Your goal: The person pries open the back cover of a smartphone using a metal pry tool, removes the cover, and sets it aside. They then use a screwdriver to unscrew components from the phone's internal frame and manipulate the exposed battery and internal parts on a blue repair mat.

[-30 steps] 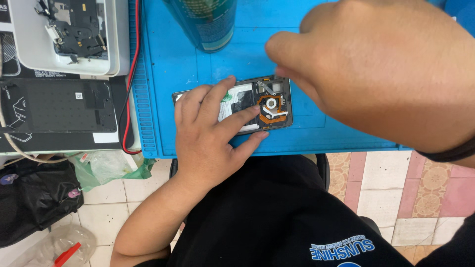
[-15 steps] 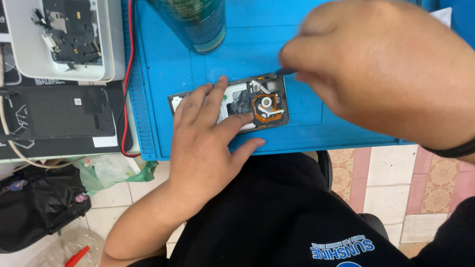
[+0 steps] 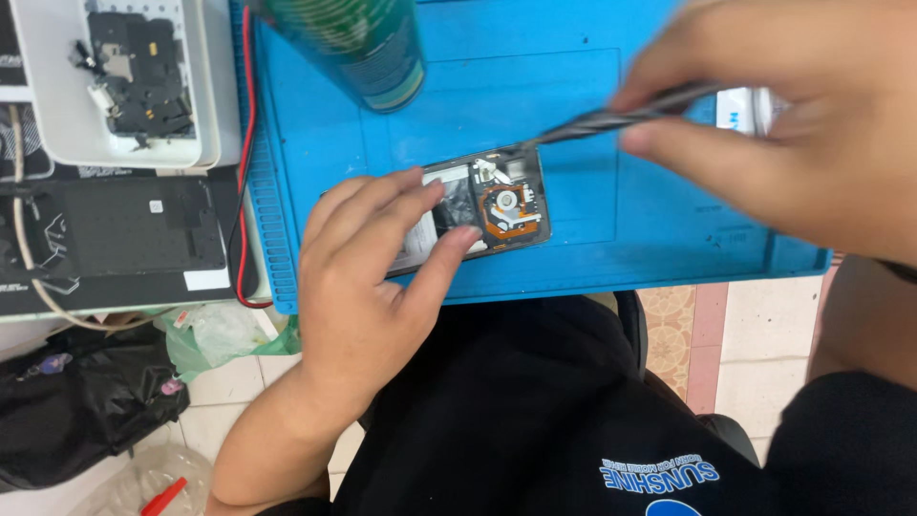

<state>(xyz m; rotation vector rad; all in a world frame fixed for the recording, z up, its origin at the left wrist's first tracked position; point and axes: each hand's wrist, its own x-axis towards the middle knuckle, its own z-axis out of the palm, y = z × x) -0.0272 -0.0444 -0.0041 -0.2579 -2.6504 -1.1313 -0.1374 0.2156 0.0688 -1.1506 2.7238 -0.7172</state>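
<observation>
Right grip (image 3: 764, 124) pinches tweezers (image 3: 611, 119) at the opened phone's (image 3: 487, 205) top edge; left hand (image 3: 368, 277) flat, pinning it.

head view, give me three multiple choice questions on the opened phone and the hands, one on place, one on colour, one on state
1. Where does the opened phone lie?
A. on the blue mat
B. in the white tray
C. on the floor

2. What colour is the flat part around the round piece inside the phone?
A. green
B. orange
C. purple

3. What does the right hand do?
A. rests flat and empty
B. holds a thin metal tool with its tip at the phone's edge
C. grips the green can

Answers: 1 A, the phone sits on the mat under the left hand. 2 B, an orange strip rings it. 3 B, its fingers pinch the tool.
</observation>
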